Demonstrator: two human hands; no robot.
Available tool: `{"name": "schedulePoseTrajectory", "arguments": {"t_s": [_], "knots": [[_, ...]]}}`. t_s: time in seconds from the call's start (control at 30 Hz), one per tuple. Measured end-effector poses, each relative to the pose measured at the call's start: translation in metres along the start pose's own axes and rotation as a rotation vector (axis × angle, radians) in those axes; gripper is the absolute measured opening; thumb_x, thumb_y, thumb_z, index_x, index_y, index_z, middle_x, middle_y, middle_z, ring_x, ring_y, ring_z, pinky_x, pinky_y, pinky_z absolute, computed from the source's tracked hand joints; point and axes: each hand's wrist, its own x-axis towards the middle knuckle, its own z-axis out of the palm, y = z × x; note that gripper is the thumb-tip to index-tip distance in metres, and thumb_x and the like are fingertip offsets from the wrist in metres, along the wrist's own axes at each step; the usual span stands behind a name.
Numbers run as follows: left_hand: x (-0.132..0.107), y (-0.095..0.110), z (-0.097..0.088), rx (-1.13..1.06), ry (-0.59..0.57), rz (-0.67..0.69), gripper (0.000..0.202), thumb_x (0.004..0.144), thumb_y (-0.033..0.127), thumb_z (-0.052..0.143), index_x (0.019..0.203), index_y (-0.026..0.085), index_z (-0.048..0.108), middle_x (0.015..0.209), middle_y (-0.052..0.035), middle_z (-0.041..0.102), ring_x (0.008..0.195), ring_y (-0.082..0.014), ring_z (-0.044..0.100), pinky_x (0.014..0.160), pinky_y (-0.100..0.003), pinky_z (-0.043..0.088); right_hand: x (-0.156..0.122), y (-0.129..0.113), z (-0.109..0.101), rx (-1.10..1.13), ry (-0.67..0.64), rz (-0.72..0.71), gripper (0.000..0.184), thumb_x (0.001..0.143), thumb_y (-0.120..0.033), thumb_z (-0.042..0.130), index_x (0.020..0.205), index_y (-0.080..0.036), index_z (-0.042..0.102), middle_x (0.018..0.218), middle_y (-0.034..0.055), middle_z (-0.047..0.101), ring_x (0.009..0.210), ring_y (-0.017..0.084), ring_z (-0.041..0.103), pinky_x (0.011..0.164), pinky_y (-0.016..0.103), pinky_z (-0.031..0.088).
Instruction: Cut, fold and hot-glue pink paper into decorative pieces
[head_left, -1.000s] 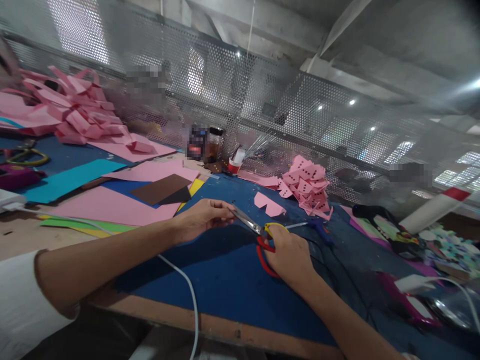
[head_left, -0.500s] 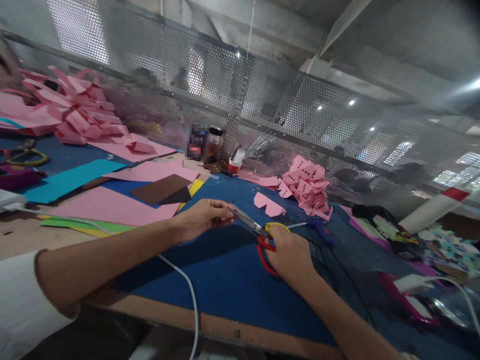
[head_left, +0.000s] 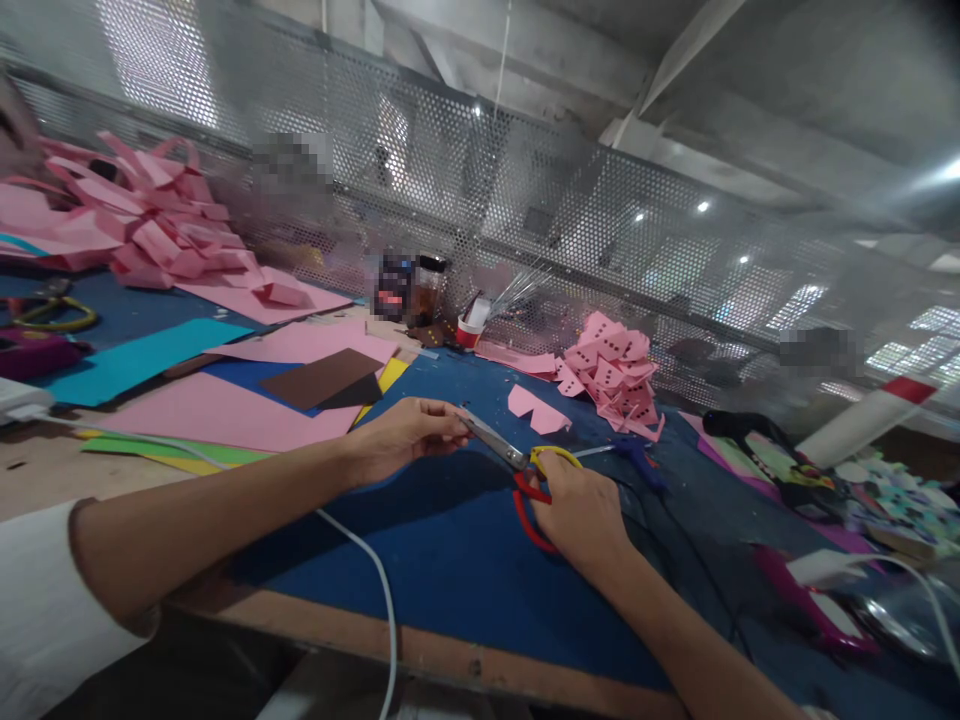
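Note:
My right hand (head_left: 581, 500) is closed on the handles of a pair of scissors (head_left: 499, 443), one loop yellow and one red. The blades point up and left, close together, and their tip reaches the fingers of my left hand (head_left: 420, 435). That hand is closed in a pinch over the blue table mat (head_left: 450, 540). A tiny dark bit shows at the fingertips by the blade tip, too small to name. Beyond the hands lies a notched piece of pink paper (head_left: 538, 410), beside a heap of pink paper pieces with dark dots (head_left: 611, 370).
Coloured sheets, among them a brown sheet (head_left: 322, 378) and a turquoise sheet (head_left: 142, 360), lie at the left. Behind them is a pile of pink strips (head_left: 165, 225). A blue glue gun (head_left: 641, 465) lies right of my hand. A white cable (head_left: 379, 575) crosses the table's front edge.

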Motion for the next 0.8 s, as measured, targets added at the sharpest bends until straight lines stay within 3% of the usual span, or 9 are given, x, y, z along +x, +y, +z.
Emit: {"name": "schedulePoseTrajectory", "arguments": {"t_s": [0.8], "knots": [[-0.0015, 0.0016, 0.0011, 0.04, 0.01, 0.021, 0.014, 0.069, 0.024, 0.079, 0.077, 0.015, 0.072, 0.083, -0.0045, 0.07, 0.072, -0.0108, 0.061, 0.071, -0.022, 0.05, 0.0008, 0.0012, 0.0011, -0.043, 0.017, -0.001, 0.016, 0.09, -0.03, 0.048, 0.092, -0.024, 0.062, 0.071, 0.0015, 0.068, 0.059, 0.018, 0.064, 0.053, 0.027, 0.027]]}}
